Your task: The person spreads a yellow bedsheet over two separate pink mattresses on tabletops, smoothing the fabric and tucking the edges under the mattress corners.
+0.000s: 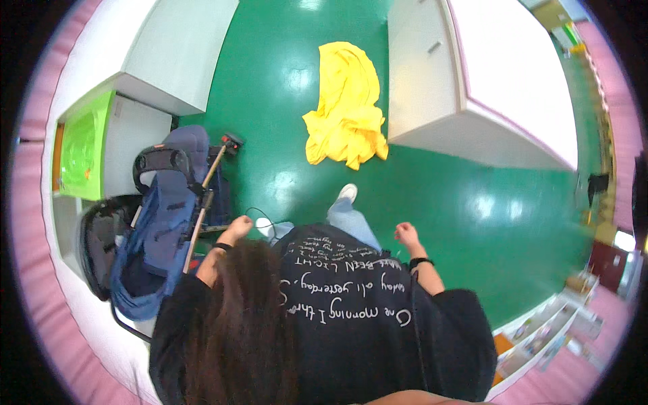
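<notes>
A crumpled yellow cloth (344, 115) lies spread on the floor ahead of my feet, out of reach of both hands. My left hand (236, 229) hangs at my left side, its fingers curled closed with nothing visible in them. Close by stands a dark blue stroller (152, 229), and a thin dark cord (263, 214) loops beside that hand. At my right side, my right hand (406, 234) is held away from the body with its fingers curled in, apparently holding nothing. Each wrist wears a black band.
A wooden pole (202, 216) slants along the stroller. White cabinets stand at the far left (172, 54) and far right (425, 74), with the green floor (270, 81) between them. A bright green panel (88, 145) sits behind the stroller. Shelving (540, 331) is at lower right.
</notes>
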`<state>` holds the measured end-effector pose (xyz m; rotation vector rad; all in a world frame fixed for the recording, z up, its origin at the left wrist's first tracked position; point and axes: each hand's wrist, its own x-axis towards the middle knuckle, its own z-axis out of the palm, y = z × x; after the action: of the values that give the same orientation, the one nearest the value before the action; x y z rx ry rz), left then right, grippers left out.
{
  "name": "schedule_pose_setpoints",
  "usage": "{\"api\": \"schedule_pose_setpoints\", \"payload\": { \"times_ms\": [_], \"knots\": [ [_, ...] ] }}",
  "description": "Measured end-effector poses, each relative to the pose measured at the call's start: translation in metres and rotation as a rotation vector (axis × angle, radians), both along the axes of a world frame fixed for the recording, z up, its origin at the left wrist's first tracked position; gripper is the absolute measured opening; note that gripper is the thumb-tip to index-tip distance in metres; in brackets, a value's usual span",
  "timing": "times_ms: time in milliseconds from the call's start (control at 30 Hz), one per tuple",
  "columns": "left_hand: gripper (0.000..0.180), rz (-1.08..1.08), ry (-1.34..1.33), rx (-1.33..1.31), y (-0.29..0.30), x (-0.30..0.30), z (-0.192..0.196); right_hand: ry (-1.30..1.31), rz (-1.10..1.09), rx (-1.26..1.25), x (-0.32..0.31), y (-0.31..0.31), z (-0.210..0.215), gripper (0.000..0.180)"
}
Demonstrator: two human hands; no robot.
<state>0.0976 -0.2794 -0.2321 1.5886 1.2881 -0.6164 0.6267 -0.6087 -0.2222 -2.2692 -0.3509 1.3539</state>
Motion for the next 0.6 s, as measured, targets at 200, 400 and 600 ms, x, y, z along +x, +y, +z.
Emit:
{"api": "schedule_pose_setpoints", "payload": {
  "times_ms": [200,400,600],
  "knots": [
    [0.029,-0.036,-0.003,0.131,0.029,0.115,0.022,-0.002,-0.102,-0.161,0.103,0.013,-0.019,0.021],
    [0.029,-0.142,-0.181,0.221,0.077,0.228,-0.011,-0.011,-0.097,-0.088,0.169,0.046,-0.066,0.016],
    [0.028,-0.474,-0.061,0.155,0.146,0.293,-0.104,-0.008,0.038,0.028,0.172,0.129,-0.166,0.017]
  ]
}}
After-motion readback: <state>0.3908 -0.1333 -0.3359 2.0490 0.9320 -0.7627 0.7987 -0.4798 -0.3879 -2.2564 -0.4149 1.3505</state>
